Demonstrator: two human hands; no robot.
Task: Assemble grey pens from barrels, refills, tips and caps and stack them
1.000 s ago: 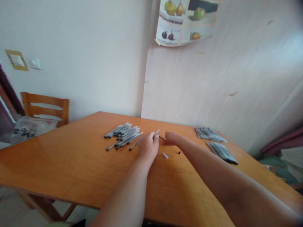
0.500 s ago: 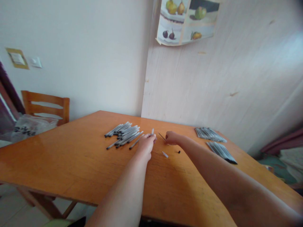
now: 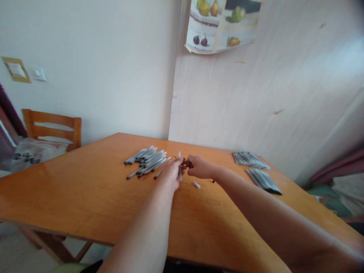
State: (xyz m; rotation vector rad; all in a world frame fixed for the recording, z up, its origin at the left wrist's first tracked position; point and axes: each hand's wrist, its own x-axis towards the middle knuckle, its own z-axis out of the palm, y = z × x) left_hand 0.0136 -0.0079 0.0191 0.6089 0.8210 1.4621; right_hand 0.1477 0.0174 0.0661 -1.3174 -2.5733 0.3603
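My left hand point(image 3: 172, 173) is closed around a translucent white pen barrel point(image 3: 180, 176), which stands out above and below the fingers. Close against it on the right, my right hand point(image 3: 199, 167) is pinched shut. A thin dark pen refill point(image 3: 175, 157) pokes out left of the barrel; its other end is hidden by the fingers, seemingly in the right hand's pinch. Just below the hands lies a small white conical piece point(image 3: 196, 184). A little black plug point(image 3: 213, 181) shows partly beside my right forearm. Left of my left hand is a loose pile of grey pens point(image 3: 150, 160) with black ends.
Two flat bundles of pens, a far one point(image 3: 250, 160) and a nearer one point(image 3: 264, 181), lie at the right of the wooden table point(image 3: 85, 197). A wall stands behind it. At the left are a chair point(image 3: 52, 120) and a plastic bag point(image 3: 31, 153).
My right hand has moved left with the refill and now meets my left hand. The barrel sits more upright, with more of it showing below the left fingers. The view has shifted slightly.
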